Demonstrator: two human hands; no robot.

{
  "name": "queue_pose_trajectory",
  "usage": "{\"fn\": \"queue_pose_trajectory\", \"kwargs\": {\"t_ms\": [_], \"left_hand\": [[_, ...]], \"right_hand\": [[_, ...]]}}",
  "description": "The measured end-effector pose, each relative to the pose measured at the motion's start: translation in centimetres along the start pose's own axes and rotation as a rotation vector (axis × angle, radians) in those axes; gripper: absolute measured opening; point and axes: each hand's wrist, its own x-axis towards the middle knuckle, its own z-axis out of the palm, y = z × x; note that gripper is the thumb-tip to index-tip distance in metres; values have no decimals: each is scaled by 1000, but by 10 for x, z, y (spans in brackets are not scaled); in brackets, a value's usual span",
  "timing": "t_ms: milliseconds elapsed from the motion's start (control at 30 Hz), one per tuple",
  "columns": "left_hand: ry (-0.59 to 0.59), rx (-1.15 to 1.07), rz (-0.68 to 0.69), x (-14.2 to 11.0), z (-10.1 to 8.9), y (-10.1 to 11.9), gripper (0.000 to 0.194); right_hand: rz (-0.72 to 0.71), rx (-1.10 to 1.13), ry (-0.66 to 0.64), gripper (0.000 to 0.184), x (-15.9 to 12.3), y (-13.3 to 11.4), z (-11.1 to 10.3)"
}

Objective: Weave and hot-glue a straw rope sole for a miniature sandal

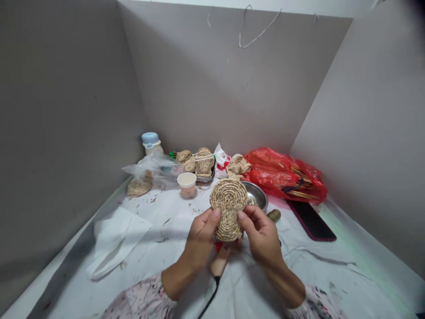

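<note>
A flat woven straw piece [228,207], made of a larger coiled disc above a smaller one, is held upright over the white-covered table [332,274]. My left hand [201,237] pinches its lower left edge with thumb and fingers closed on it. My right hand [260,232] grips the lower right edge the same way. Under my hands lies a tool with a tan handle, a red part and a black cord [219,263].
A metal bowl [257,195] sits just behind the piece. Farther back are a paper cup [187,183], several small woven items in a tray [203,163], a blue-capped bottle [151,142], clear plastic bag [151,168], red plastic bag [285,173], dark phone [310,220]. Grey walls enclose three sides.
</note>
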Motion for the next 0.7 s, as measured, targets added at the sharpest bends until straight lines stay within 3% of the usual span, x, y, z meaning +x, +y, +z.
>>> {"fn": "queue_pose_trajectory", "kwargs": {"t_ms": [167,433,700], "left_hand": [[-18,34,13,1,-1,0,32],[53,81,20,3,1,-2,32],[79,-15,-71,1,2,-6,32]], "right_hand": [[-31,-35,80,27,-1,7,-1],[-64,-69,244,26,-1,20,-2],[-235,-169,155,14,-8,30,-2]]}}
